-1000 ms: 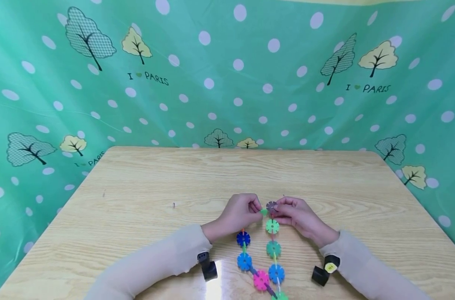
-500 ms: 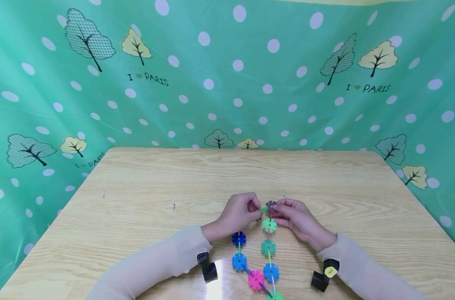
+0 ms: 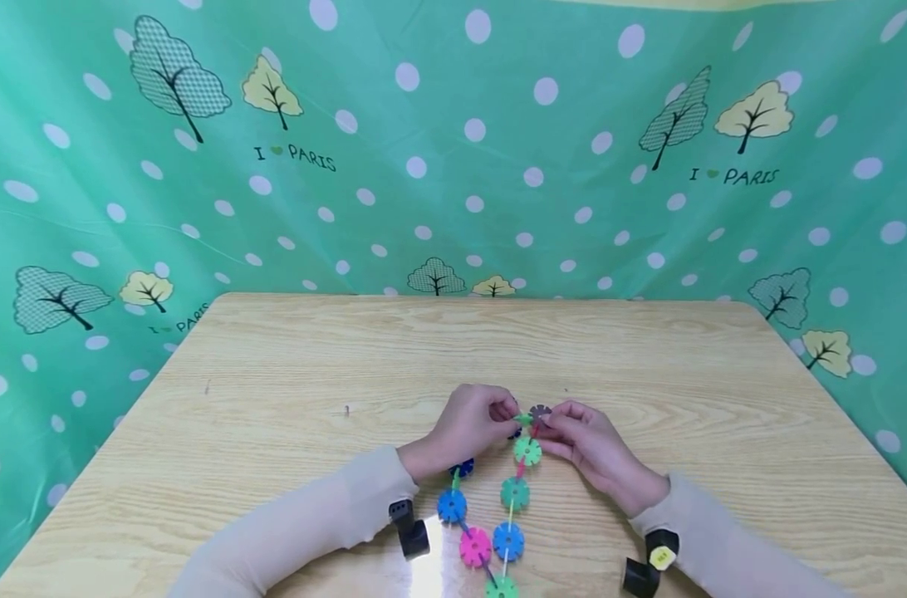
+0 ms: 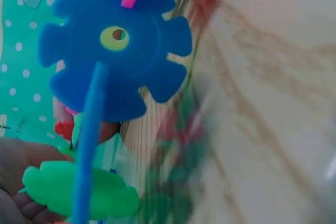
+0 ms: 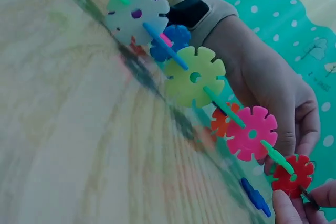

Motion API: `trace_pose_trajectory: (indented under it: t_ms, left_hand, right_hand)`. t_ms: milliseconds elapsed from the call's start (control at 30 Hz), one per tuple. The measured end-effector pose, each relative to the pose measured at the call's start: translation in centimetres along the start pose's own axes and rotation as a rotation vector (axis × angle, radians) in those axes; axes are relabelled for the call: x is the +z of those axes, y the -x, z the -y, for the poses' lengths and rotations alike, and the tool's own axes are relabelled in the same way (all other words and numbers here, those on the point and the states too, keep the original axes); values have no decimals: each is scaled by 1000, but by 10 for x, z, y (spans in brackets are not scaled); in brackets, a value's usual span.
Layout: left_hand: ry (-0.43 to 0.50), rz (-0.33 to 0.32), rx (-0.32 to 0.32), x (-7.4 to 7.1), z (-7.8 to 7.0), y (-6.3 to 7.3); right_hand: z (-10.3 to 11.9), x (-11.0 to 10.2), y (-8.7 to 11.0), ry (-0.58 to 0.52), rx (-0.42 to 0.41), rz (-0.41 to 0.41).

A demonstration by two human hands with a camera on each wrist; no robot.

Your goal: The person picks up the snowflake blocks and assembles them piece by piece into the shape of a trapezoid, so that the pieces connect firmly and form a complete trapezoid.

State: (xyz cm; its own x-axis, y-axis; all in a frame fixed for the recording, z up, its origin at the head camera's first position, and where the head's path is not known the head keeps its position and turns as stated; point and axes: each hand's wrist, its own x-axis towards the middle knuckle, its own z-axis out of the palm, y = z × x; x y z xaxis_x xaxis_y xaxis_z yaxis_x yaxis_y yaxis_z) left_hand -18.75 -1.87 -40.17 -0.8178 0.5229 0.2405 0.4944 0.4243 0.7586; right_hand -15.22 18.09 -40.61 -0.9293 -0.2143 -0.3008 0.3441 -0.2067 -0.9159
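Note:
In the head view my left hand (image 3: 468,423) pinches a small green notched disc (image 3: 524,419), seen nearly edge-on, between thumb and fingers. My right hand (image 3: 599,444) pinches a grey-purple notched disc (image 3: 540,413) just beside it; whether the two discs interlock I cannot tell. A chain of linked plastic discs hangs below both hands in a loop, among them a light green disc (image 3: 527,452), a teal disc (image 3: 515,493), a pink disc (image 3: 475,547) and a blue disc (image 3: 451,506). A large blue disc (image 4: 115,45) fills the left wrist view. Colours look shifted in the right wrist view.
The chain lies over a wooden table (image 3: 311,357), its lowest disc cut off by the frame's bottom edge. Behind the table hangs a green dotted cloth (image 3: 438,208). Black cameras sit on both wrists, the left camera (image 3: 411,529) close to the chain.
The lower part of the chain has swung to the left. My right hand has shifted slightly downward, while my left hand stays almost where it was. Both keep their pinch.

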Motion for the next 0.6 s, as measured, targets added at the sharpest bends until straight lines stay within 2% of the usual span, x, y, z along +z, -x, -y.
trace_pose_trajectory:
  t_ms: [233,600]
  left_hand:
    - [94,17,24,-5,13,3]
    - [101,-11,28,-7,14,5]
  right_hand:
    - [2,-5,0,-26,32,99]
    - [3,-8,-6,116,-25,156]
